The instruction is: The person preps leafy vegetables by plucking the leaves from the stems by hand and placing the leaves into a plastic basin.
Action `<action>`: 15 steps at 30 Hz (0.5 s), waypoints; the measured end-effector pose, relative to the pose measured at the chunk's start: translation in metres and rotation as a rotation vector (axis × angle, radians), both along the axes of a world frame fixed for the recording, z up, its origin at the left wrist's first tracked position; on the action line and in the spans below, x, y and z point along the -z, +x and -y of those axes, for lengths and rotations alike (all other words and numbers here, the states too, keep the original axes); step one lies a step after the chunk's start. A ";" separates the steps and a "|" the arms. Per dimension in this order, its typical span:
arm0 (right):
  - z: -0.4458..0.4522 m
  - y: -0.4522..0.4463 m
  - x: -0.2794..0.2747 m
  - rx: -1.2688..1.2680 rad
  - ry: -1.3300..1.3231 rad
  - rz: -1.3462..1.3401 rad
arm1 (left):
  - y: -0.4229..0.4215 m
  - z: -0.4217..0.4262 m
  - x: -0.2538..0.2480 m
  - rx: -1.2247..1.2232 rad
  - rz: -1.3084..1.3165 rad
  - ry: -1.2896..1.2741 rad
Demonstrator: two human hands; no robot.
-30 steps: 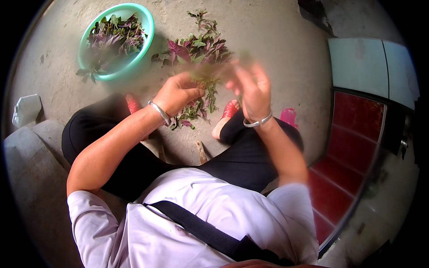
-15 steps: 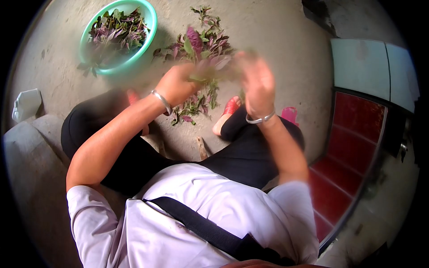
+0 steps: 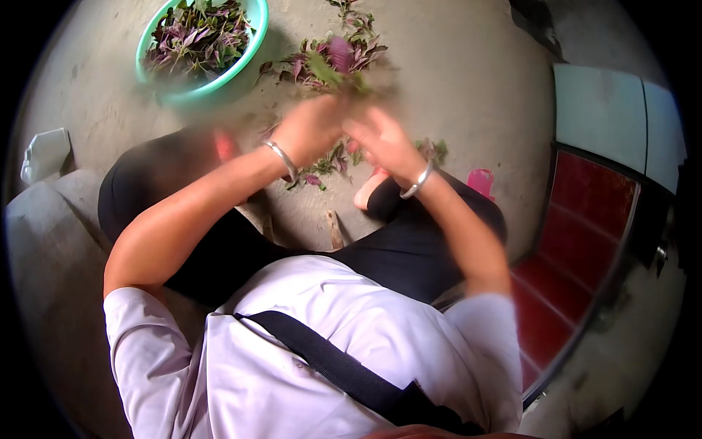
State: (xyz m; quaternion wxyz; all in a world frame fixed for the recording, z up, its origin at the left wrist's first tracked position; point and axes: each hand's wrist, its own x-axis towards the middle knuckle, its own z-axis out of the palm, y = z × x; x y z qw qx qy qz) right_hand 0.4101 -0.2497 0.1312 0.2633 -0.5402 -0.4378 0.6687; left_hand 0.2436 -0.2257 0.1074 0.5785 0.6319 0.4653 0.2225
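Observation:
My left hand (image 3: 313, 130), with a silver bangle at its wrist, is closed round a bunch of leafy amaranth (image 3: 333, 67); the purple and green leaves stick up beyond the fingers, smeared by motion. Close against its right side is my right hand (image 3: 387, 145), also wearing a bangle, its fingers curled inward toward the left hand's fingers. What the right fingers pinch is hidden by blur. Beneath and beyond the hands, a loose pile of amaranth (image 3: 365, 50) lies on the concrete floor. More amaranth sprigs (image 3: 333, 162) lie nearer my feet.
A turquoise basin (image 3: 252, 55) with amaranth leaves in it stands on the floor at the upper left. A white plastic container (image 3: 45, 155) is at the far left. To the right are a pink plastic object (image 3: 480, 183) and a red-tiled surface (image 3: 578, 241).
My right hand has come down and left, from apart to right beside my left hand. The left hand has shifted slightly right with the amaranth. The view has tilted a little.

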 end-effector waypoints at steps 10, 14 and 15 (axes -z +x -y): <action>-0.010 0.077 0.053 0.275 0.106 0.487 | -0.002 0.025 -0.007 0.236 -0.207 0.120; 0.012 0.225 0.147 -0.060 0.011 1.280 | -0.007 0.037 -0.016 0.466 -0.330 0.167; 0.021 0.251 0.157 -0.139 -0.151 1.379 | -0.009 0.041 -0.022 0.508 -0.361 0.217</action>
